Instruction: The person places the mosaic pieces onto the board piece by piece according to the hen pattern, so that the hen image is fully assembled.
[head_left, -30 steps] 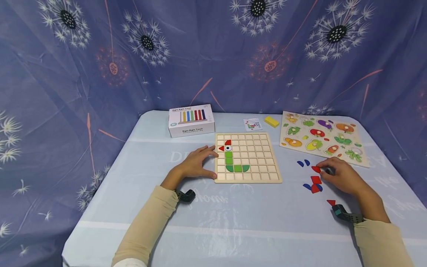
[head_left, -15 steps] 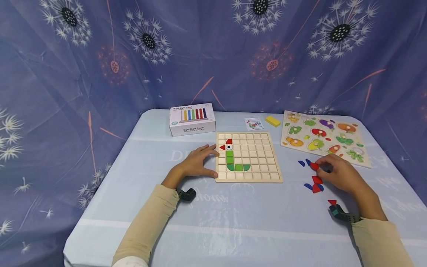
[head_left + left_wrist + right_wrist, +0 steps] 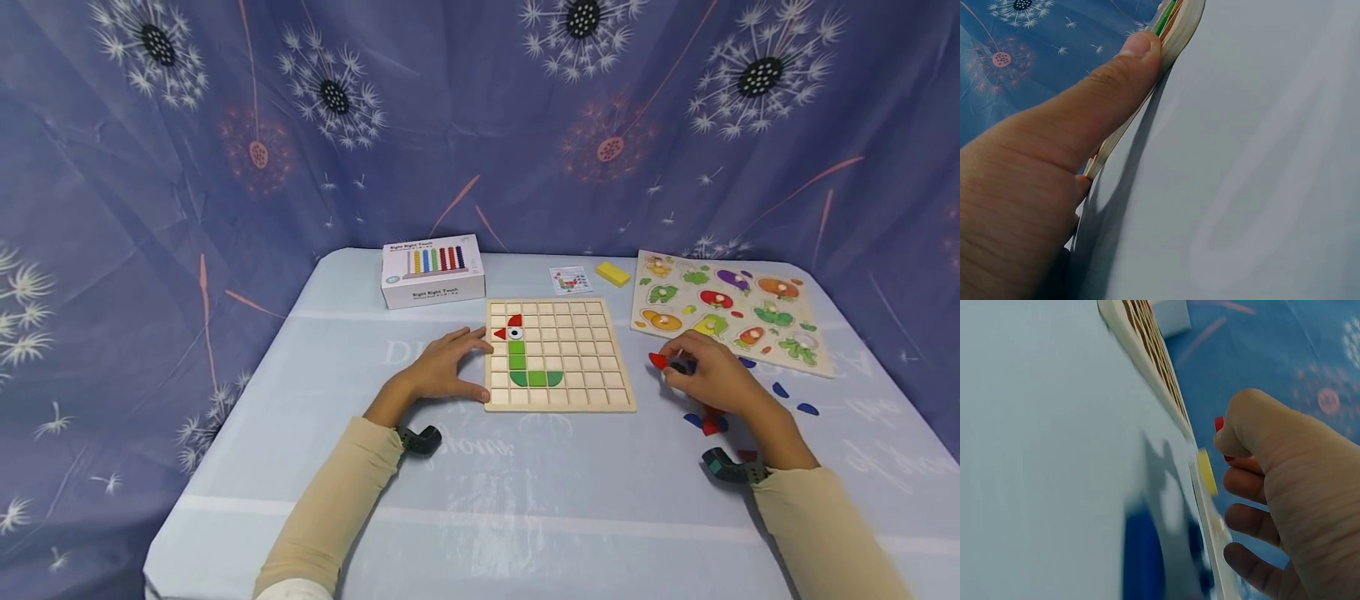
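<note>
A wooden grid board [image 3: 577, 354] lies mid-table, with a bird-like figure of pieces on its left part: a red triangle [image 3: 500, 334], a round eye piece [image 3: 515, 333], green squares [image 3: 517, 354] and rounded green pieces. Spread along the board's left edge, my left hand [image 3: 438, 368] touches it with thumb and fingertips; in the left wrist view the thumb [image 3: 1116, 81] rests on the rim. My right hand [image 3: 708, 371] pinches a small red piece [image 3: 657, 361] between thumb and index finger, raised above the table right of the board. Fingers partly cover that piece in the right wrist view.
Blue half-round pieces [image 3: 781, 390] and red pieces [image 3: 711, 426] lie around and below my right hand, some partly hidden. Behind the board are a white box [image 3: 433, 292], a picture card [image 3: 570, 280] and a yellow block [image 3: 612, 273]. A vegetable puzzle board [image 3: 823, 364] lies at back right.
My right hand has picked up the red piece from the pile and moved left with it toward the grid board. The left hand stays at the board's edge.
</note>
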A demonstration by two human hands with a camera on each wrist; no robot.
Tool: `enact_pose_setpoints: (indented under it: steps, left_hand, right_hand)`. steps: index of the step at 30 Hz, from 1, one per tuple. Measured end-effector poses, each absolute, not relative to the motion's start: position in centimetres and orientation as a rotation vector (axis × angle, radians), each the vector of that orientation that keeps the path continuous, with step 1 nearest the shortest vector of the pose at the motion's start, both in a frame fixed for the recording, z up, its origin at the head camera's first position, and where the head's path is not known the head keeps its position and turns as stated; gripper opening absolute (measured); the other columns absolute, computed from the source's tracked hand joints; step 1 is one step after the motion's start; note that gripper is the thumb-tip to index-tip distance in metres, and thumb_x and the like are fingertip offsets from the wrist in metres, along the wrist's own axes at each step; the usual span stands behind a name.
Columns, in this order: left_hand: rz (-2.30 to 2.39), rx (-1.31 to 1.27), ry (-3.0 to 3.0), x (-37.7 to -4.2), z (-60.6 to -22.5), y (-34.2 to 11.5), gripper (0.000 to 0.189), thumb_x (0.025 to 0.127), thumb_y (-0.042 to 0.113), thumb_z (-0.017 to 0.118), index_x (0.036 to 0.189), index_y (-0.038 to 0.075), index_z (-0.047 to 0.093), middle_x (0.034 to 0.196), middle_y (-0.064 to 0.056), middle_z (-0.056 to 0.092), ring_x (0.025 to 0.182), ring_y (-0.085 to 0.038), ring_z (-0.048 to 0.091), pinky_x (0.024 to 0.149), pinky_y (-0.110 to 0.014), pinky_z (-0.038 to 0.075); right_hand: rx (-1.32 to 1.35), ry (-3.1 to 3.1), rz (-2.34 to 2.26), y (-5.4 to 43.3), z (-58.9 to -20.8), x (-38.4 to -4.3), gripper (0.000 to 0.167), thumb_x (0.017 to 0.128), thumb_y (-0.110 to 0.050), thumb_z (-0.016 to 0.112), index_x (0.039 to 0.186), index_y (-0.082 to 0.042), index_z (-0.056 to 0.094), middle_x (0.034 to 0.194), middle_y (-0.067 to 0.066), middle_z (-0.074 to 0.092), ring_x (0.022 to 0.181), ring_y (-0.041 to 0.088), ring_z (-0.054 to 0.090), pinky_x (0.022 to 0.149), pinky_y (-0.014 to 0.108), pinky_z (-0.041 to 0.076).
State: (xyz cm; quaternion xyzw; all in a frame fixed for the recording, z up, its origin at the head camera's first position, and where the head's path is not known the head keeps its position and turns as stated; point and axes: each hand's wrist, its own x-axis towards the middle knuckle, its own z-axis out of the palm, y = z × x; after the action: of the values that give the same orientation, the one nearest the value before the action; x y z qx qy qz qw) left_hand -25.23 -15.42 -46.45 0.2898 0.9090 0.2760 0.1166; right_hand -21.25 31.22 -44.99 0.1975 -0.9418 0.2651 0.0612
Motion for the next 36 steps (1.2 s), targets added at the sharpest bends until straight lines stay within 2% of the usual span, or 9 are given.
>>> enact_pose_setpoints:
  steps: [6, 12, 14, 19, 24, 27, 36]
  left_hand:
    - [0.813, 0.844, 2.661, -25.2, -46.4, -15.4, 0.082, 0.073, 0.062, 0.083, 0.141, 0.029, 0.051, 0.166, 0.005, 0.023, 0.153, -0.024, 0.011, 0.119, -0.056, 0.014]
    - [0.805, 0.849, 2.665, -25.3, -46.3, -15.3, 0.082, 0.074, 0.061, 0.084, 0.141, 0.029, 0.051, 0.166, 0.005, 0.023, 0.153, -0.025, 0.011, 0.119, -0.056, 0.014]
    - [0.8, 0.855, 2.667, -25.3, -46.4, -15.3, 0.082, 0.073, 0.062, 0.084, 0.141, 0.029, 0.051, 0.166, 0.005, 0.023, 0.153, -0.025, 0.012, 0.118, -0.056, 0.015]
    - [0.791, 0.86, 2.674, -25.4, -46.5, -15.2, 0.083, 0.073, 0.063, 0.084, 0.142, 0.03, 0.051, 0.166, 0.007, 0.023, 0.153, -0.024, 0.012, 0.118, -0.055, 0.015]
    - [0.804, 0.86, 2.683, -25.5, -46.5, -15.2, 0.082, 0.073, 0.062, 0.084, 0.141, 0.03, 0.051, 0.166, 0.007, 0.023, 0.153, -0.024, 0.012, 0.118, -0.055, 0.015]
    - [0.8, 0.846, 2.682, -25.5, -46.6, -15.2, 0.082, 0.073, 0.063, 0.083, 0.141, 0.031, 0.051, 0.166, 0.008, 0.023, 0.153, -0.023, 0.012, 0.118, -0.055, 0.015]
    - [0.772, 0.826, 2.68, -25.1, -46.7, -15.3, 0.082, 0.073, 0.063, 0.083, 0.142, 0.03, 0.051, 0.166, 0.008, 0.023, 0.153, -0.023, 0.011, 0.119, -0.055, 0.015]
  right_hand:
    - [0.813, -2.798, 0.876, 26.6, -44.6, -23.0, 0.024, 0.083, -0.005, 0.078, 0.103, -0.012, 0.068, 0.102, 0.0, 0.062, 0.093, 0.019, 0.057, 0.078, 0.042, 0.052]
    - [0.997, -2.74, 0.99, 22.0, -44.0, -24.8, 0.022, 0.083, -0.006, 0.077, 0.102, -0.012, 0.068, 0.101, 0.002, 0.063, 0.09, 0.022, 0.058, 0.077, 0.04, 0.052]
    - [1.029, -2.737, 1.043, 20.7, -44.1, -25.2, 0.022, 0.083, -0.006, 0.077, 0.103, -0.012, 0.069, 0.102, 0.003, 0.063, 0.091, 0.023, 0.059, 0.08, 0.042, 0.052]
    - [1.02, -2.778, 1.115, 18.1, -45.0, -26.0, 0.021, 0.085, -0.011, 0.078, 0.104, -0.014, 0.07, 0.1, -0.001, 0.062, 0.089, 0.018, 0.056, 0.079, 0.036, 0.05]
    - [0.997, -2.773, 1.021, 16.7, -46.1, -26.3, 0.019, 0.085, -0.015, 0.078, 0.102, -0.017, 0.071, 0.097, -0.004, 0.062, 0.089, 0.018, 0.052, 0.084, 0.039, 0.041]
    - [0.984, -2.762, 0.969, 16.3, -46.6, -26.2, 0.019, 0.083, -0.016, 0.079, 0.101, -0.019, 0.072, 0.093, -0.006, 0.061, 0.089, 0.02, 0.048, 0.081, 0.042, 0.034]
    - [0.985, -2.767, 1.062, 16.3, -46.9, -26.0, 0.019, 0.086, -0.018, 0.08, 0.103, -0.02, 0.073, 0.099, -0.006, 0.063, 0.094, 0.02, 0.049, 0.083, 0.044, 0.033]
